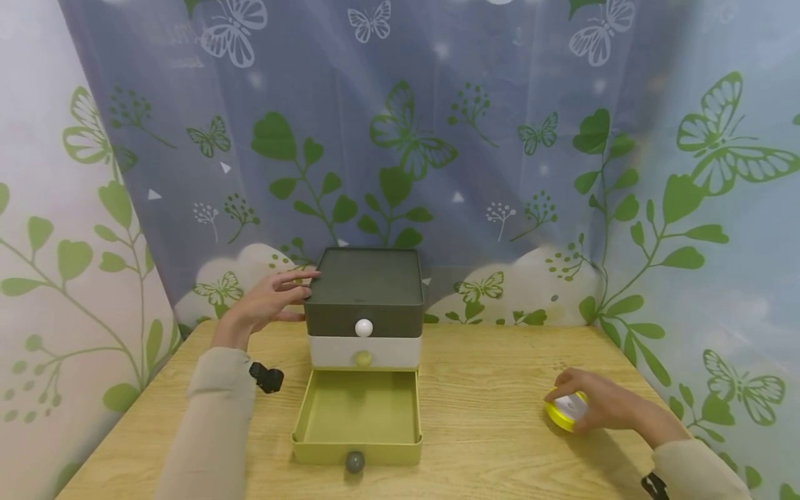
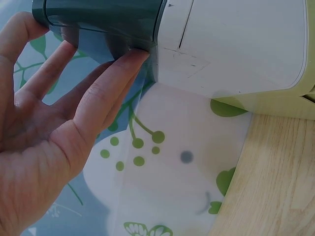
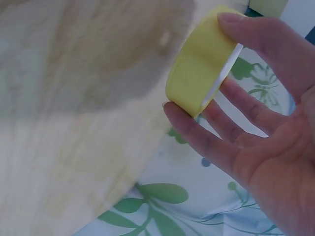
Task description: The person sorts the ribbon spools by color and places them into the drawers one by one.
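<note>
A small drawer unit (image 1: 365, 353) stands on the table, with a dark green top tier, a white middle tier and a yellow-green bottom drawer (image 1: 357, 453) pulled out and bare inside. My left hand (image 1: 267, 305) rests against the left side of the dark tier (image 2: 101, 19), its fingers spread and fairly straight, a fingertip over the top rim. Off to the right, my right hand (image 1: 603, 403) grips a roll of yellow tape (image 3: 202, 61) by its edge. The thumb is on one side of the roll and the fingers on the other; its whitish flat side faces up in the head view.
The wooden table (image 1: 487, 389) spreads between the drawer unit and my right hand. Printed cloth with butterflies and leaves (image 1: 475, 180) hangs behind the table and on both sides. Round knobs stick out from the drawer fronts, a grey one (image 1: 355, 462) lowest.
</note>
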Demonstrator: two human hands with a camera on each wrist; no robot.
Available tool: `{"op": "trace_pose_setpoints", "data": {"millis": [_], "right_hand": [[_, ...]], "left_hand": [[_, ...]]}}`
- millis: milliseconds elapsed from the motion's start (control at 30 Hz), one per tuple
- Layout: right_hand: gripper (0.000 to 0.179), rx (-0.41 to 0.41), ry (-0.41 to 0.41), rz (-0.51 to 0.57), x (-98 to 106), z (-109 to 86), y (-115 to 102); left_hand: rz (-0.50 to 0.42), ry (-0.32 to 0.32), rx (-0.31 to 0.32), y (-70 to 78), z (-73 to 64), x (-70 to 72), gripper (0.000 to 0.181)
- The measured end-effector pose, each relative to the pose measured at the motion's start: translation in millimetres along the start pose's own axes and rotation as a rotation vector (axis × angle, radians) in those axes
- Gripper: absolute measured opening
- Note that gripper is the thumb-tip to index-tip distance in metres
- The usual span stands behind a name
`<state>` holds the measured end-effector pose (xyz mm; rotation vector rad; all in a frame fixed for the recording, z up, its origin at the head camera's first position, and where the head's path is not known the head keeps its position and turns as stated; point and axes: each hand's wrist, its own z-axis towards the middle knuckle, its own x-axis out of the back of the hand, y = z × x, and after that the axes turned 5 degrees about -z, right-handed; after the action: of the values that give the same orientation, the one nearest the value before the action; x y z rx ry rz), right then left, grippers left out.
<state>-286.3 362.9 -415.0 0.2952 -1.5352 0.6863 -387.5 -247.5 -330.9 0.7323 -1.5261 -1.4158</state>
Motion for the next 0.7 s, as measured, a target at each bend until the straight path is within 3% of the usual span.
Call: {"op": "trace_pose_setpoints", "data": {"millis": [700], "right_hand": [[0.051,0.075,-0.067,0.032,24,38.9,-59]], "left_hand": [[0.000,0.010,0.006,-0.4,0.8,-0.5,0.058]]}}
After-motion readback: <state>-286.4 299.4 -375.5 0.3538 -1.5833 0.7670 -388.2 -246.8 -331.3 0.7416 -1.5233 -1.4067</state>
